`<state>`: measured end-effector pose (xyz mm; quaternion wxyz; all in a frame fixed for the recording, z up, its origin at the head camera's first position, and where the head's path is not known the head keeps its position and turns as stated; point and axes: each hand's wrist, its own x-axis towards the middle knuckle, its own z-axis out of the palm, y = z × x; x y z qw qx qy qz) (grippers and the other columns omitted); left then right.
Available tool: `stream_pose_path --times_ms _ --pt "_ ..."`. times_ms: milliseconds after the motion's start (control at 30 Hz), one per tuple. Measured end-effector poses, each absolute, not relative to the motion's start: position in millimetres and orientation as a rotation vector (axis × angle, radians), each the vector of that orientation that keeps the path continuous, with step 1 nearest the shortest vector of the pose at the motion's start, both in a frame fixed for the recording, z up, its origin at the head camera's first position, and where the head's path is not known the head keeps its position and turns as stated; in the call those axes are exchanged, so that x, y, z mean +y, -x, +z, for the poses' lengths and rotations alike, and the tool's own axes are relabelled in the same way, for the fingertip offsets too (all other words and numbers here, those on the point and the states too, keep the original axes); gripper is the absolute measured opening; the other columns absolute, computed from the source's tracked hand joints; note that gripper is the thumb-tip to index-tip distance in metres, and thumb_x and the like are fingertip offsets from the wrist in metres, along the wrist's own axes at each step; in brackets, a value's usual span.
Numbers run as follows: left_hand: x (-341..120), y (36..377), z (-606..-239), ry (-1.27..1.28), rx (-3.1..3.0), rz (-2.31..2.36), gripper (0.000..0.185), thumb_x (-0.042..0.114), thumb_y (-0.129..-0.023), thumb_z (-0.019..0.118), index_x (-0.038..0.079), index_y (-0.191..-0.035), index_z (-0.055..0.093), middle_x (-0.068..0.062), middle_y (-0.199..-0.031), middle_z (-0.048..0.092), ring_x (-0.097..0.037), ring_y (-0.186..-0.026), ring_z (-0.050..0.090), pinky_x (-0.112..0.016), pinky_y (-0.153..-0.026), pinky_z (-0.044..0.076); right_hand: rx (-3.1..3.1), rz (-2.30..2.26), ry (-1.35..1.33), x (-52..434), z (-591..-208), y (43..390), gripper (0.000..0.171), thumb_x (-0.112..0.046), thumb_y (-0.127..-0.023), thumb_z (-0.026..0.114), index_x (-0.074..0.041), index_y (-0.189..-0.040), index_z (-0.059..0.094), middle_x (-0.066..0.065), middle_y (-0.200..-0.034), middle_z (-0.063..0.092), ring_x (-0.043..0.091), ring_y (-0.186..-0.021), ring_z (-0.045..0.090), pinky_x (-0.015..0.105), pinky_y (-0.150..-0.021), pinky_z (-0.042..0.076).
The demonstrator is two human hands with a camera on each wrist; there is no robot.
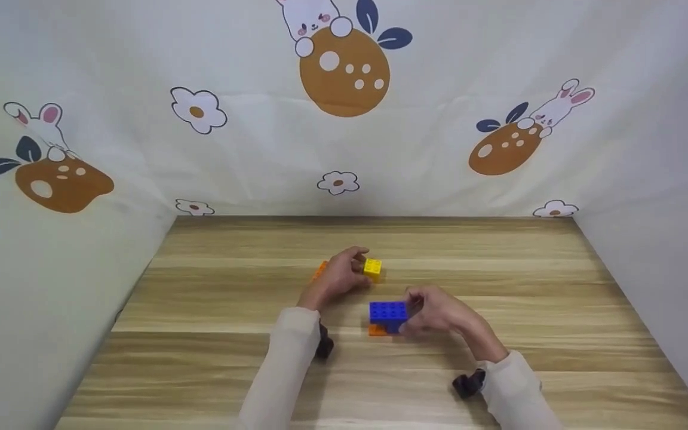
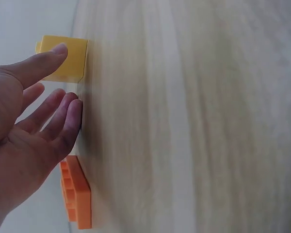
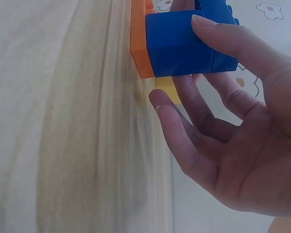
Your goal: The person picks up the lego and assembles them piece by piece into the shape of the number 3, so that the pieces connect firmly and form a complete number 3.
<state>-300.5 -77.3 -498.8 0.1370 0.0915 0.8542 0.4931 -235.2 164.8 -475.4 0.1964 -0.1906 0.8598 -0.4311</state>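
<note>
My left hand (image 1: 342, 273) reaches beside a yellow building block (image 1: 372, 269) standing on the table, its fingers loosely bent. In the left wrist view the thumb overlaps that block's side, and the other fingers lie below it. With thumb and fingers my right hand (image 1: 441, 310) pinches the right end of a stack: a long blue block (image 1: 388, 310) on top, another blue block (image 3: 177, 43) under it and an orange piece (image 1: 378, 330) at the bottom. In the right wrist view the thumb presses the blue side; the stack partly hides the fingertips behind it.
Another orange piece (image 2: 80, 196) lies on the wooden table (image 1: 200, 358) left of my left hand, partly hidden by it in the head view. Patterned cloth (image 1: 248, 161) hangs behind the table and along both sides.
</note>
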Motion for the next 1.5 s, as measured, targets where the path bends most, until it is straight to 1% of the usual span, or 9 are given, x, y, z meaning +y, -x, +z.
stream_pose_path --times_ms 67,200,367,600,733,900,1033,1267,1500 --pt "-77 300 -498 -0.271 2.467 1.429 0.065 0.006 -0.087 0.076 0.01 -0.146 0.048 -0.011 -0.141 0.056 -0.026 -0.127 0.058 -0.042 -0.107 0.049 2.412 -1.201 0.543 164 -475 236 0.033 -0.004 -0.065 0.088 -0.005 -0.09 0.066 0.007 -0.092 0.07 0.019 -0.086 0.061 0.03 -0.077 0.049" --pt "-74 300 -501 -0.256 2.464 1.45 0.052 0.007 -0.09 0.074 0.01 -0.138 0.055 -0.01 -0.133 0.062 -0.024 -0.119 0.062 -0.04 -0.104 0.051 2.402 -1.201 0.548 164 -476 237 0.032 -0.004 -0.066 0.088 -0.005 -0.088 0.064 0.005 -0.088 0.069 0.017 -0.083 0.061 0.029 -0.076 0.049" --pt "-72 297 -503 -0.208 2.476 1.477 0.042 0.013 -0.091 0.074 0.013 -0.131 0.06 -0.008 -0.126 0.065 -0.022 -0.114 0.063 -0.038 -0.101 0.053 2.382 -1.206 0.516 166 -475 235 0.032 -0.004 -0.067 0.088 -0.007 -0.088 0.063 0.004 -0.089 0.068 0.017 -0.083 0.061 0.028 -0.075 0.049" --pt "-72 293 -496 -0.206 2.506 1.491 0.04 0.018 -0.091 0.075 0.012 -0.129 0.061 -0.006 -0.124 0.065 -0.02 -0.111 0.062 -0.037 -0.099 0.053 2.392 -1.219 0.518 166 -476 237 0.032 -0.003 -0.067 0.088 -0.005 -0.089 0.064 0.006 -0.09 0.069 0.017 -0.083 0.062 0.028 -0.075 0.051" --pt "-72 289 -489 -0.184 2.503 1.533 0.04 0.017 -0.091 0.074 0.01 -0.129 0.061 -0.007 -0.123 0.064 -0.021 -0.108 0.061 -0.035 -0.097 0.054 2.399 -1.225 0.559 167 -477 237 0.032 -0.002 -0.067 0.087 -0.003 -0.088 0.064 0.008 -0.088 0.07 0.016 -0.081 0.062 0.028 -0.074 0.052" --pt "-71 282 -478 -0.116 2.499 1.589 0.045 0.018 -0.091 0.075 0.007 -0.13 0.058 -0.011 -0.124 0.063 -0.023 -0.111 0.064 -0.034 -0.094 0.056 2.402 -1.232 0.579 166 -478 237 0.032 -0.003 -0.066 0.088 -0.003 -0.088 0.064 0.007 -0.087 0.07 0.015 -0.079 0.062 0.027 -0.073 0.052" --pt "-70 276 -468 -0.098 2.499 1.598 0.047 0.021 -0.089 0.077 0.008 -0.13 0.058 -0.01 -0.124 0.063 -0.023 -0.111 0.066 -0.033 -0.092 0.058 2.408 -1.22 0.573 166 -478 237 0.032 -0.005 -0.066 0.088 -0.004 -0.088 0.065 0.007 -0.088 0.071 0.016 -0.08 0.063 0.028 -0.073 0.052" --pt "-67 262 -459 -0.204 2.464 1.654 0.046 0.019 -0.087 0.079 0.006 -0.126 0.059 -0.012 -0.123 0.063 -0.025 -0.111 0.066 -0.035 -0.092 0.058 2.38 -1.224 0.548 166 -476 237 0.033 -0.007 -0.068 0.089 -0.004 -0.091 0.065 0.005 -0.09 0.071 0.016 -0.081 0.063 0.027 -0.074 0.051" --pt "-65 247 -457 -0.243 2.444 1.644 0.046 0.023 -0.087 0.079 0.009 -0.127 0.059 -0.009 -0.121 0.063 -0.023 -0.111 0.065 -0.036 -0.093 0.057 2.374 -1.239 0.569 166 -476 236 0.033 -0.007 -0.069 0.089 -0.003 -0.093 0.067 0.008 -0.091 0.071 0.016 -0.081 0.063 0.028 -0.074 0.052"
